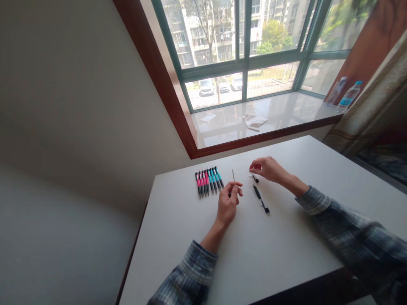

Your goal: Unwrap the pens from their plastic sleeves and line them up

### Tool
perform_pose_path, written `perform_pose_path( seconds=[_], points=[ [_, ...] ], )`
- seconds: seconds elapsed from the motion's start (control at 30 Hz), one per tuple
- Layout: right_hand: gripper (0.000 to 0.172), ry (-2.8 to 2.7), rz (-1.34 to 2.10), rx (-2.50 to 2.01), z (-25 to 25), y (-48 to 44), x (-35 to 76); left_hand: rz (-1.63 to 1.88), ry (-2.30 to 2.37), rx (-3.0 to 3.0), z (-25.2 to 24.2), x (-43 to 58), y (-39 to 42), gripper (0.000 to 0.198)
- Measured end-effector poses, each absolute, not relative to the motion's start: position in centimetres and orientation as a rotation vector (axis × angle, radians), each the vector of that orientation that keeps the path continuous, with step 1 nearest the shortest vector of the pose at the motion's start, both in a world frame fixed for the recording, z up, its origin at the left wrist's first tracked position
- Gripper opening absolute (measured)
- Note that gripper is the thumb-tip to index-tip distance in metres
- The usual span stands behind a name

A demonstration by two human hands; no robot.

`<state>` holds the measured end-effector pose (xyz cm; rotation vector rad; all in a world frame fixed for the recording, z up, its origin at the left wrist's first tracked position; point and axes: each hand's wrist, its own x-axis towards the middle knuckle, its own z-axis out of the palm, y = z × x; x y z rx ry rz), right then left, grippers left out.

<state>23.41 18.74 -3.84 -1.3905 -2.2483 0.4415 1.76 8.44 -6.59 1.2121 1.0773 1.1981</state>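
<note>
My left hand is closed in a pinch around a thin pen refill, which points upward from the fingertips. A small dark part shows below the fingers, mostly hidden by them. Farther right, my right hand is curled with thumb and fingertips together just above the table; whatever they pinch is too small to name. Below those fingertips lies a short black pen part. Between the hands and nearer to me, a black pen barrel lies aslant, with a thin clear strip along it and a black end piece.
Left of my left hand, several click pens lie in a neat row, pink ones then teal ones. They rest on the white table, whose far edge meets the wall. On the window sill are a cloth and a water bottle.
</note>
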Motion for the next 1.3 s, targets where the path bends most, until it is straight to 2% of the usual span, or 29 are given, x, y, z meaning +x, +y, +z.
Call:
perform_pose_path(
  seconds=[0.47,0.57,0.7,0.77,1.07,1.13,1.23,1.3],
  points=[
    [0.014,-2.283,0.352,-1.461,-5.8,17.6,23.2,1.126,1.107,1.208,-6.6,1.9,8.5,0.041],
    [0.018,-2.153,0.607,-1.380,-5.0,17.7,23.4,1.119,1.144,1.252,-6.9,1.8,8.5,0.044],
    [0.040,-1.857,1.219,-1.097,-3.9,16.9,23.0,1.103,1.190,1.341,-6.9,1.7,8.5,0.046],
    [0.043,-1.791,1.310,-1.014,-3.9,16.2,22.2,1.088,1.205,1.427,-6.7,1.8,8.3,0.045],
    [0.022,-1.864,0.689,-1.072,-2.3,10.3,18.9,1.200,1.417,1.460,-6.4,2.2,7.6,0.030],
    [0.013,-1.932,0.667,-0.869,-2.0,6.1,18.0,1.202,1.419,1.436,-6.6,2.1,7.8,0.029],
    [0.022,-2.347,0.880,-0.281,-3.2,-0.6,16.5,1.160,1.417,1.435,-6.8,2.1,7.9,0.030],
    [0.023,-2.415,0.896,-0.144,-4.7,-3.9,16.0,1.146,1.420,1.442,-6.9,2.1,7.9,0.028]
  ],
)
